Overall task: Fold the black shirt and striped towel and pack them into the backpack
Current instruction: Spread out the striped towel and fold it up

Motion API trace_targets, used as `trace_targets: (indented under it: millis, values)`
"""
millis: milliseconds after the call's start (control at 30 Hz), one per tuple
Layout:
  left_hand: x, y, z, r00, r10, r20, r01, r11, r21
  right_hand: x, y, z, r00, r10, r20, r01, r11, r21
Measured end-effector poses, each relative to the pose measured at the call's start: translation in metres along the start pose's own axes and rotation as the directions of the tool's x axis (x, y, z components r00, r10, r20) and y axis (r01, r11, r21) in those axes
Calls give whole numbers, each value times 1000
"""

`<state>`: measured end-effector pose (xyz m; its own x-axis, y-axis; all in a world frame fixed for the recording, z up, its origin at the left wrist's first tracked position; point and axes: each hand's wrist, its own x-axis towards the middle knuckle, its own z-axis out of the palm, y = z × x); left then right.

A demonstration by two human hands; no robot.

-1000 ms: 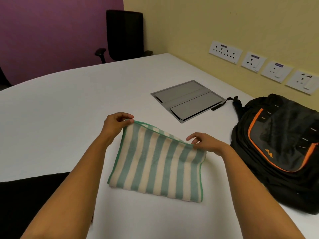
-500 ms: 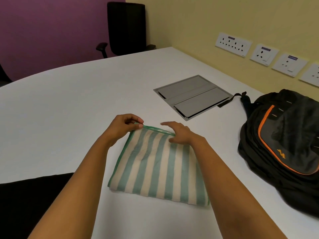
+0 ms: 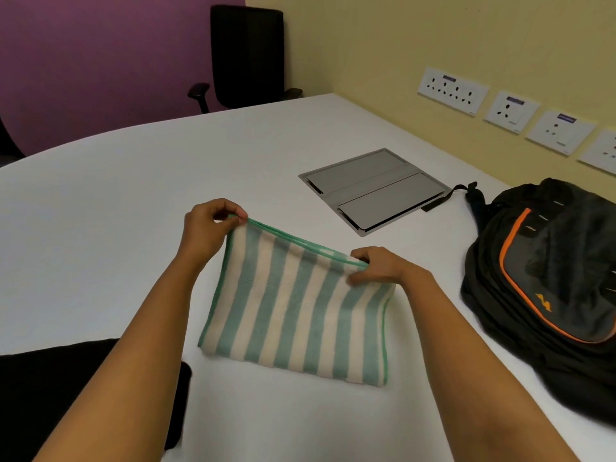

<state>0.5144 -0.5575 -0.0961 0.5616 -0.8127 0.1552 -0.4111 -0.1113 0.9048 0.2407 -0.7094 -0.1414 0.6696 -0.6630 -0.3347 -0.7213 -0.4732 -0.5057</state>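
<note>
You are mid-fold: your left hand (image 3: 208,228) and right hand (image 3: 380,266) each pinch the towel (image 3: 293,315) by its far edge, so next, I judge, bring that edge toward you.

We see a white table (image 3: 100,228) carrying a folded towel (image 3: 293,315) at centre, a shirt (image 3: 50,395) near left, a backpack (image 3: 550,288) right and a grey hatch (image 3: 373,190) set farther back.

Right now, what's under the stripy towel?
The stripy towel rests its near edge on the white table, while the left hand and right hand pinch its far corners. The cloth covers whatever is right beneath, so I cannot see there.
</note>
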Motion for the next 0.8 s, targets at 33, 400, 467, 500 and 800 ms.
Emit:
trace_targets:
  millis: [33, 400, 467, 500, 800]
  values:
    - [0, 5, -1, 999, 16, -33, -16, 1000, 21, -7, 4, -7, 999, 19, -32, -19, 1000, -4]
    - [-11, 66, -26, 965, 113, -236, -152, 976, -153, -91, -16, -84, 777, -92, -623, 237, 960, 153]
    - [-25, 60, -33, 991, 69, -111, -90, 977, -195, -107, -11, -76, 860, -44, -508, 170, 964, 203]
    - [-33, 53, -37, 999, 45, -19, -48, 985, -165, -112, -5, -68, 913, -26, -408, 101, 981, 164]
    - [-110, -40, -14, 422, -669, 612, 121, 710, 693, -142, 24, 39, 681, 382, 625, -294, 924, -245]
